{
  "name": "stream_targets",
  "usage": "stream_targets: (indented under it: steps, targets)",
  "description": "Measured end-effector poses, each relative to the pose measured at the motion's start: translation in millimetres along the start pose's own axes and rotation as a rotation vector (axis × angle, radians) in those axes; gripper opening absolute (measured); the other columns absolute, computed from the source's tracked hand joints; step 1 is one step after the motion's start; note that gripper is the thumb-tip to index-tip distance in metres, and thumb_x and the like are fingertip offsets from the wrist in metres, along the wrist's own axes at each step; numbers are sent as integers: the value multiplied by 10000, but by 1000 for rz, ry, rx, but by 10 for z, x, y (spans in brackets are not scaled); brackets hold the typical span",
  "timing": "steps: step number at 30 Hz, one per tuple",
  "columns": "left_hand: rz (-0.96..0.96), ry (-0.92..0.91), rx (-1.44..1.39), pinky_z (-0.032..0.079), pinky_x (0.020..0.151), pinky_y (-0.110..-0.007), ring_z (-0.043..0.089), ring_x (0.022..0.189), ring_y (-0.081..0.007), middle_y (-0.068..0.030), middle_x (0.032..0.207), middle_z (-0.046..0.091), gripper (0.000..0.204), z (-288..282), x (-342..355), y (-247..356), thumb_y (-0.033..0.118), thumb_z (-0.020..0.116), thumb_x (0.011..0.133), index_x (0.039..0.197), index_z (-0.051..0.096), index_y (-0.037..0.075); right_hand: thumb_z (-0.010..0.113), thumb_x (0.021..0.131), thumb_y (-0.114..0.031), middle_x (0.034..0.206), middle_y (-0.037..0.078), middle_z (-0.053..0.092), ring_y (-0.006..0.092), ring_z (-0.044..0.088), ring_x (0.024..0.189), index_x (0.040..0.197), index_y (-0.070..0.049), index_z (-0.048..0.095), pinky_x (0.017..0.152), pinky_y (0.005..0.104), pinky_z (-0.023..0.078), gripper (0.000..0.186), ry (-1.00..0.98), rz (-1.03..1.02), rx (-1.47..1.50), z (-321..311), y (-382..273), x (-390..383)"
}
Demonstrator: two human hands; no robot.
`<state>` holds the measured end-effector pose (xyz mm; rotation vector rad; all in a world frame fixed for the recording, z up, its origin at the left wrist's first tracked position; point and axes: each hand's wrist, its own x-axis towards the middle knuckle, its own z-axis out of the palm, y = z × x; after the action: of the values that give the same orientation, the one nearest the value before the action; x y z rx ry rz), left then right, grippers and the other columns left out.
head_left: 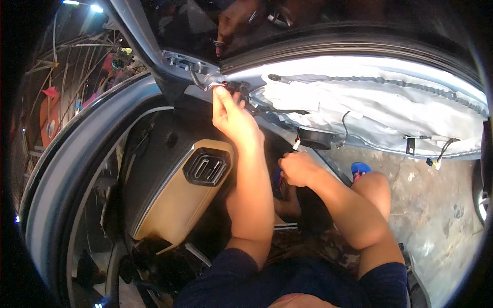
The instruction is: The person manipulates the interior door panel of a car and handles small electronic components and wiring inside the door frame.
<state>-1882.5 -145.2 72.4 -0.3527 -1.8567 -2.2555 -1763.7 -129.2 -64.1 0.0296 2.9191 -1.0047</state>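
My left hand (236,118) reaches up to the front corner of the car door, with thumb and fingers pinched on thin wires (215,85). A black connector piece (239,91) sits right beside its fingertips. Lower and to the right, my right hand (298,169) is curled closed in front of my body. What it holds, if anything, is hidden by the fingers; something dark shows at its left side. The bare inner door (370,105), covered with white film, lies just beyond, and a round black speaker (314,138) sits at its lower edge, close to my right hand.
Left of my left forearm is a tan and black dashboard end with an air vent (208,167). The car's door frame (61,195) curves along the left. A loose cable with a plug (436,163) hangs from the door. Concrete floor (426,205) shows at right.
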Motion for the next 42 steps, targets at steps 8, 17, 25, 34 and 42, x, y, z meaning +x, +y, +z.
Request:
stream_targets:
  steps: [8, 17, 25, 34, 42]
  targets:
    - [-300, 37, 49, 415, 799, -359, 619, 966, -191, -98, 1183, 662, 543, -48, 105, 124, 566, 669, 928, 1183, 599, 92, 692, 854, -200, 979, 192, 738, 375, 714, 957, 929, -25, 743, 855, 468, 574, 197, 15, -23, 5, -111, -33, -36]
    - [-549, -358, -217, 555, 681, -300, 654, 789, -176, -179, 1084, 675, 533, -332, 223, 287, 521, 686, 932, 1165, 547, 62, 689, 871, -222, 944, 204, 737, 374, 718, 934, 891, -12, 749, 838, 463, 579, 219, 21, -24, 18, -146, 11, -87]
    - [-686, -225, -397, 591, 874, -396, 681, 959, -298, -169, 1031, 669, 594, -240, 232, 274, 467, 720, 917, 1090, 534, -70, 692, 869, -224, 933, 211, 737, 370, 719, 934, 869, -13, 753, 836, 467, 576, 220, 50, -39, 28, -118, 26, -107]
    - [-584, -330, -256, 592, 856, -467, 658, 1024, -360, -266, 1155, 582, 656, -204, 206, 199, 487, 628, 942, 1263, 360, -19, 698, 865, -217, 953, 201, 739, 370, 719, 936, 886, -12, 755, 837, 466, 579, 213, 6, -16, 37, -174, 8, -118]
    - [-409, -140, -410, 575, 878, -421, 606, 934, -265, -148, 1017, 542, 506, -50, 232, 4, 408, 621, 969, 1154, 440, -27, 701, 867, -218, 969, 202, 737, 369, 718, 938, 895, -12, 754, 827, 467, 577, 215, -3, -14, 33, -167, -24, -110]
